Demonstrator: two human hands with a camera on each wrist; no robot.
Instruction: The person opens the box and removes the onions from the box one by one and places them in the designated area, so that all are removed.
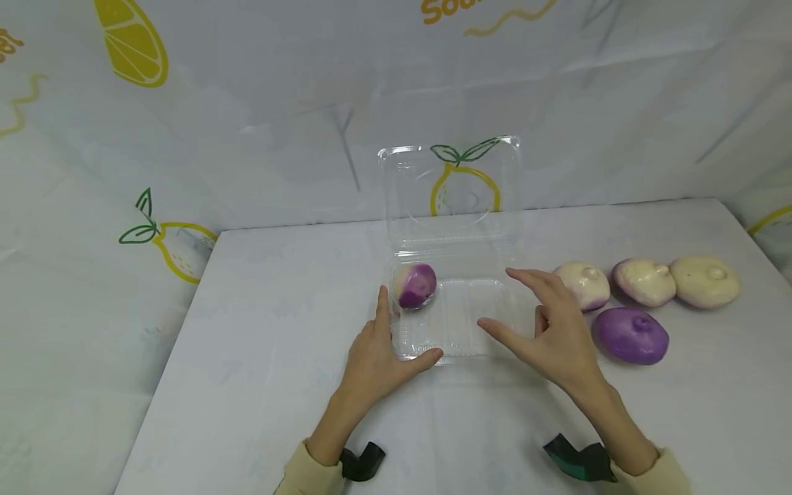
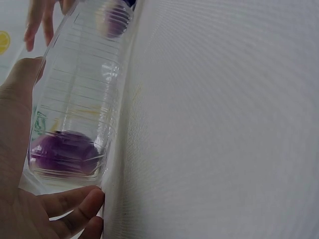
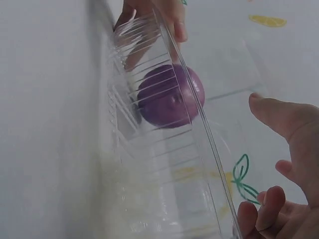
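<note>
A clear plastic clamshell box (image 1: 458, 323) sits on the table with its lid (image 1: 452, 199) raised behind it. One purple-and-white turnip (image 1: 417, 285) lies in its back left corner. My left hand (image 1: 374, 361) spans the box's front left corner, fingers along the left wall and thumb by the front rim; the left wrist view shows this thumb (image 2: 30, 72) at the rim. Thumb and forefinger spread apart, my right hand (image 1: 553, 337) hovers over the box's right side with nothing between them. In the right wrist view the turnip (image 3: 169, 97) shows through the ribbed wall.
To the right of the box lie more turnips: a pale one (image 1: 583, 285) just behind my right hand, a second pale one (image 1: 645, 282), a cream one (image 1: 705, 282) and a purple one (image 1: 631, 335). A lemon-printed cloth (image 1: 278, 137) hangs behind the white table (image 1: 278, 330).
</note>
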